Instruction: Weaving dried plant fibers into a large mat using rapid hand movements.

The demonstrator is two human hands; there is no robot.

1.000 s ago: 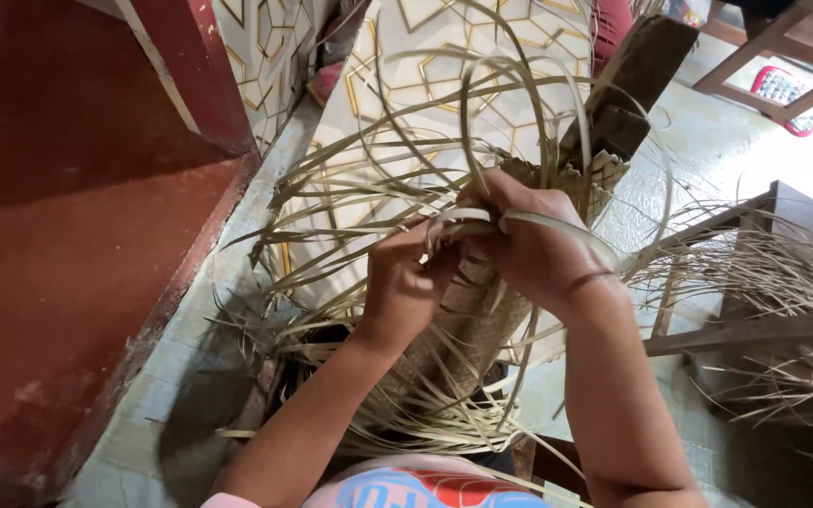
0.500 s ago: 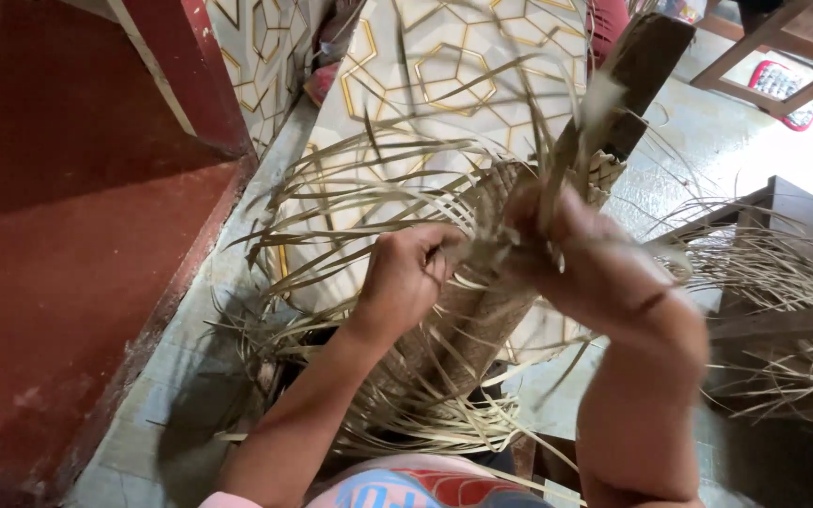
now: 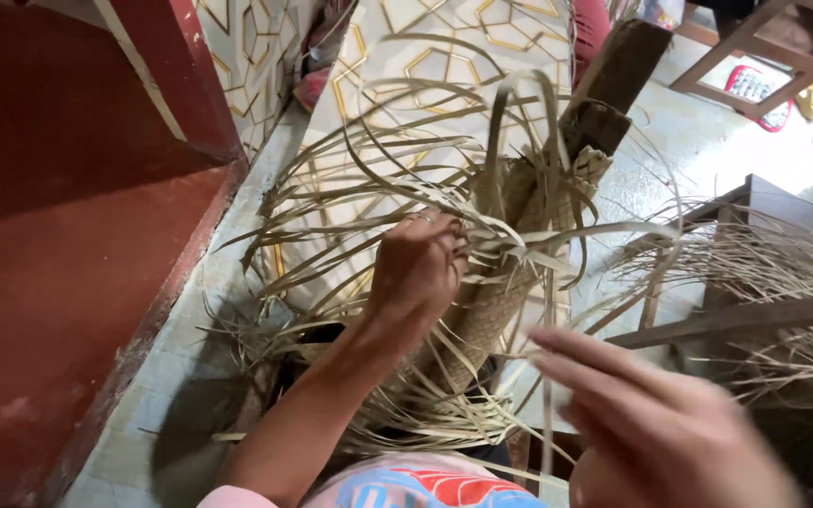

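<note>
Pinching strips at the weave (image 3: 496, 310) under it, the left hand (image 3: 418, 268) could lose them while the right hand (image 3: 656, 423), open and near the lens, holds nothing.

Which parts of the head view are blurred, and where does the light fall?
In the head view, the right hand near the lens is smeared by motion blur; the left hand on the woven strips stays fairly sharp; daylight brightens the pale floor at upper right, while the red wall lies in shade.
</note>
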